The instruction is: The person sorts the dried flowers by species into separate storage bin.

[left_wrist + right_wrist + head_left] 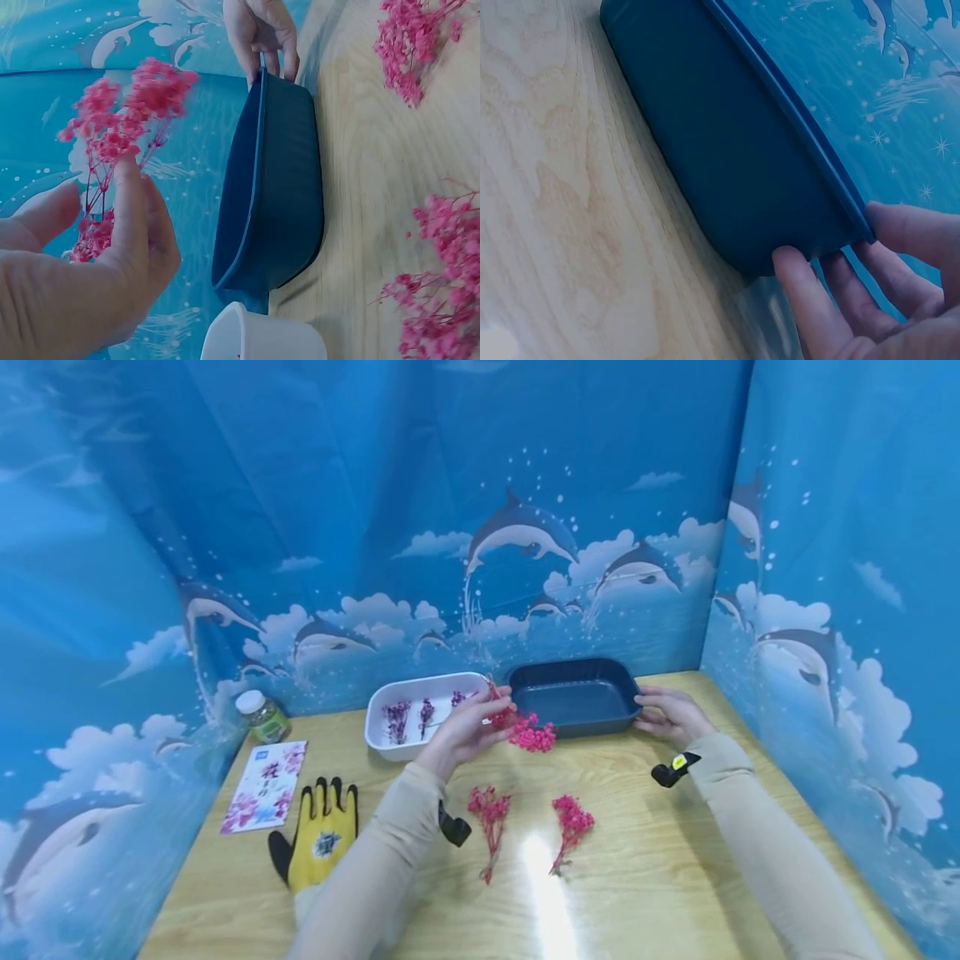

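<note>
My left hand (463,733) holds a sprig of bright pink dried flowers (534,737) by its thin stems, above the table between two trays. In the left wrist view the blossoms (160,88) rise past the fingertips. The fingers and thumb of my right hand (675,714) grip the right end of a dark blue tray (596,724); the right wrist view shows the thumb at the rim and fingers against the outer wall (705,135). Two more pink sprigs, one on the left (490,814) and one on the right (572,825), lie nearer me on the table.
Left of the dark tray stands a white tray (388,752) with several purple dried flower sprigs (396,720) inside. Farther left are a lidded jar (266,718), a floral card (265,787) and a yellow-black glove (324,837). A blue dolphin backdrop (420,460) borders the wooden table (637,860).
</note>
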The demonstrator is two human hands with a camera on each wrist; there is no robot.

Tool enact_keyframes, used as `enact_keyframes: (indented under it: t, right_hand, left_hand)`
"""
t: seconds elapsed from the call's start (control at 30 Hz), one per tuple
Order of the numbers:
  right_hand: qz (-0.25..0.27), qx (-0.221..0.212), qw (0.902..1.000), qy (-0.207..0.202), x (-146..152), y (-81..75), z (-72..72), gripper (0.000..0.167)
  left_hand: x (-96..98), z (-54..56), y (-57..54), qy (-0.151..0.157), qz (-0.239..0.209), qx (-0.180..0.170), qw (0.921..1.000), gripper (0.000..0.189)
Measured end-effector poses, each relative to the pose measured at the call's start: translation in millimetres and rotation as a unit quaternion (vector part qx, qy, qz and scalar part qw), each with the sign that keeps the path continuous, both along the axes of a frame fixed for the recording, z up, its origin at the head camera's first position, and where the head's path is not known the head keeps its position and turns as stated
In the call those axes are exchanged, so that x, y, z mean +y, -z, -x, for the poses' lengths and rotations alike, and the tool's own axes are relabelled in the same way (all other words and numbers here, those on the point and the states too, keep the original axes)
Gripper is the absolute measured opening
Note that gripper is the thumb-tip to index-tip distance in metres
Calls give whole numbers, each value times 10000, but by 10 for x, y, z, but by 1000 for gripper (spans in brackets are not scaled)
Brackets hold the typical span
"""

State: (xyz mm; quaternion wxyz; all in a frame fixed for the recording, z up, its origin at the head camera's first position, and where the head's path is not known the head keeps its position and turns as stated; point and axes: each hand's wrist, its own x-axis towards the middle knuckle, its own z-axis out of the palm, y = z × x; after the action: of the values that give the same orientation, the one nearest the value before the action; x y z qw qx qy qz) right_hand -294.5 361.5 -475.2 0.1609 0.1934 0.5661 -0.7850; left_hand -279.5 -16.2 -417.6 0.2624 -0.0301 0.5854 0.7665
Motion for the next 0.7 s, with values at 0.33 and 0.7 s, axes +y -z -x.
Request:
enact_keyframes:
  t: [0.33, 0.7]
  right_hand:
    - [-199, 6, 9997, -163, -3, -4, -8, 77]
    - [-176, 99, 9996, -204, -53, 72, 14, 75]
  left_hand:
    - [148, 228, -11, 3, 396, 422, 9983, 57]
    - [321, 446, 43, -611, 572, 600, 9947, 53]
